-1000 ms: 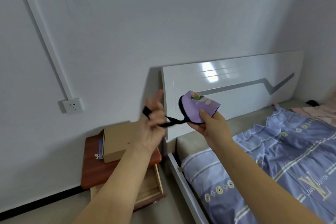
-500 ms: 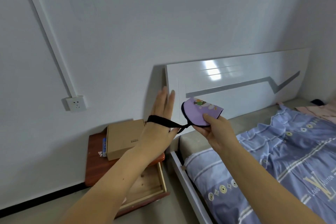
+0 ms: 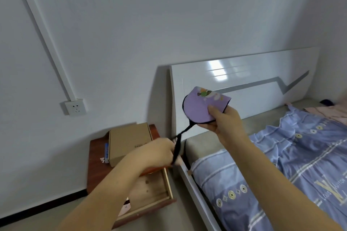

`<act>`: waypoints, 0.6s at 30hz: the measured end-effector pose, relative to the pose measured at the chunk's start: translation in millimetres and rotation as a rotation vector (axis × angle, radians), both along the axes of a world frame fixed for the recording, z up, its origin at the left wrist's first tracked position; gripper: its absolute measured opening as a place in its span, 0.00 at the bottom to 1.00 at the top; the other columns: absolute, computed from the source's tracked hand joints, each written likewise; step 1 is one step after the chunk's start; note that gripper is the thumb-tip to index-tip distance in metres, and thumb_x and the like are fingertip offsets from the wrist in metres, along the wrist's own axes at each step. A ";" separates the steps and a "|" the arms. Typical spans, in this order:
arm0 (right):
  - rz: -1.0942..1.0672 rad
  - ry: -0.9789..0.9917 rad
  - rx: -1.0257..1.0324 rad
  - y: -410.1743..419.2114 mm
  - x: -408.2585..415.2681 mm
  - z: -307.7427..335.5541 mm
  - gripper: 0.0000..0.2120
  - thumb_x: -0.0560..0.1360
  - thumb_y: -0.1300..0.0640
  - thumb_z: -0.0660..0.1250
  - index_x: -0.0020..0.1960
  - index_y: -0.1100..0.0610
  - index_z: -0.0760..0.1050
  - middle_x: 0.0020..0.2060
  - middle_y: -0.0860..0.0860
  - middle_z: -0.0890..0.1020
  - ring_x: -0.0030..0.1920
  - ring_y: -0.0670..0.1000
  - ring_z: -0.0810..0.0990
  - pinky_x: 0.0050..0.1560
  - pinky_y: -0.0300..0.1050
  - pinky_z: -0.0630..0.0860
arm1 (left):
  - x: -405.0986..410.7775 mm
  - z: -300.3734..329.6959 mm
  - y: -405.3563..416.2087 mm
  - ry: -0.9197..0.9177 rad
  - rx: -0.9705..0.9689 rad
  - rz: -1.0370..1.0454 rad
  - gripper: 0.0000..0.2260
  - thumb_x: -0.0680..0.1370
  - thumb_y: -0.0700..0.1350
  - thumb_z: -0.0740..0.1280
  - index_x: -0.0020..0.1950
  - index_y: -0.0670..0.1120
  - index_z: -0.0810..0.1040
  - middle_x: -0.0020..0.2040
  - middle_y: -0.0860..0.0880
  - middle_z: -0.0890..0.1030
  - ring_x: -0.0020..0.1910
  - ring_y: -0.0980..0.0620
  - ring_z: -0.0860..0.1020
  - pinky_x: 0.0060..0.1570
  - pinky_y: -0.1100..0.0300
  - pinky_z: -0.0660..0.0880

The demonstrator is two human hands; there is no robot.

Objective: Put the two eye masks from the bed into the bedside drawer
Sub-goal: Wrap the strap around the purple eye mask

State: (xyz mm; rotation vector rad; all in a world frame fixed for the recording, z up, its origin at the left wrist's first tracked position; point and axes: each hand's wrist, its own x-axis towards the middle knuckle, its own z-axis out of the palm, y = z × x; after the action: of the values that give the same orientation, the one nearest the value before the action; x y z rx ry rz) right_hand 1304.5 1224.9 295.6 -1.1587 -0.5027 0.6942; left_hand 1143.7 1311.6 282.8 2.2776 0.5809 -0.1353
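Observation:
A folded purple eye mask (image 3: 199, 107) with a cartoon print and black edging is pinched in my right hand (image 3: 223, 121), held up in front of the white headboard. Its black strap (image 3: 178, 144) hangs down to my left hand (image 3: 157, 153), which is closed around the strap's end above the bedside table. The bedside drawer (image 3: 161, 189) stands pulled open below my left forearm, with a small pink item (image 3: 124, 208) partly visible inside. I cannot make out a second eye mask for certain.
A reddish-brown bedside table (image 3: 95, 165) carries a flat cardboard box (image 3: 129, 142) and a blue pen (image 3: 106, 153). The bed (image 3: 293, 165) with a blue patterned cover fills the right. A wall socket (image 3: 75, 108) sits on the left wall.
My left hand dropped from an upright, open pose with the strap around it to a closed grip low over the table. The strap now hangs downward. The mask rose slightly.

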 end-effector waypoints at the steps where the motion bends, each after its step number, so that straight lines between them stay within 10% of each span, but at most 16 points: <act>1: 0.027 -0.010 -0.027 0.2 -2.8 -3.8 0.11 0.75 0.68 0.59 0.54 0.58 0.74 0.44 0.53 0.82 0.40 0.52 0.85 0.34 0.42 0.81 | 3.3 -3.3 4.7 -0.012 0.212 0.164 0.08 0.75 0.44 0.66 0.54 0.48 0.77 0.54 0.44 0.81 0.51 0.45 0.80 0.46 0.58 0.76; 4: 0.221 0.196 -0.146 2.0 -12.1 -13.0 0.08 0.76 0.69 0.59 0.53 0.64 0.73 0.39 0.56 0.84 0.33 0.51 0.85 0.30 0.39 0.80 | 8.5 -4.6 4.4 -0.493 0.364 0.283 0.34 0.73 0.41 0.68 0.74 0.53 0.54 0.69 0.45 0.70 0.65 0.45 0.71 0.63 0.58 0.67; 6: 0.419 0.173 -0.294 -0.8 -9.6 -11.7 0.06 0.76 0.65 0.61 0.51 0.64 0.75 0.35 0.56 0.85 0.32 0.50 0.84 0.30 0.38 0.80 | 8.7 1.1 4.6 -0.737 0.639 0.036 0.25 0.72 0.40 0.68 0.68 0.53 0.69 0.70 0.49 0.69 0.71 0.49 0.63 0.70 0.60 0.55; 12: 0.586 -0.790 -0.580 -3.5 -7.8 15.7 0.11 0.72 0.48 0.67 0.48 0.32 0.71 0.48 0.32 0.77 0.47 0.28 0.75 0.44 0.26 0.72 | 20.2 0.2 12.0 -0.632 0.590 -0.415 0.16 0.73 0.40 0.69 0.58 0.55 0.79 0.70 0.61 0.52 0.74 0.63 0.43 0.75 0.60 0.39; 15: 0.692 -0.734 -0.659 -2.5 -8.4 16.8 0.10 0.76 0.56 0.62 0.50 0.41 0.72 0.51 0.41 0.76 0.44 0.25 0.74 0.38 0.17 0.66 | 15.4 4.9 3.8 -0.736 0.585 -0.451 0.13 0.70 0.41 0.71 0.53 0.53 0.82 0.75 0.59 0.60 0.73 0.68 0.41 0.72 0.69 0.37; 18: 0.549 -0.830 -0.647 -1.0 -6.9 1.4 0.15 0.76 0.65 0.61 0.61 0.72 0.69 0.60 0.62 0.73 0.64 0.52 0.71 0.42 0.14 0.63 | 23.3 -2.2 2.2 -0.744 0.625 -0.437 0.14 0.71 0.40 0.70 0.56 0.50 0.80 0.76 0.58 0.58 0.75 0.62 0.45 0.75 0.62 0.43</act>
State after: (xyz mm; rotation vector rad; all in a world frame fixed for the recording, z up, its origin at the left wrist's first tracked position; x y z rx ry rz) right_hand 1297.6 1223.9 297.1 -1.9580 -1.4019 0.8556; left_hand 1167.1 1313.8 280.6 2.7549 -0.3184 0.7513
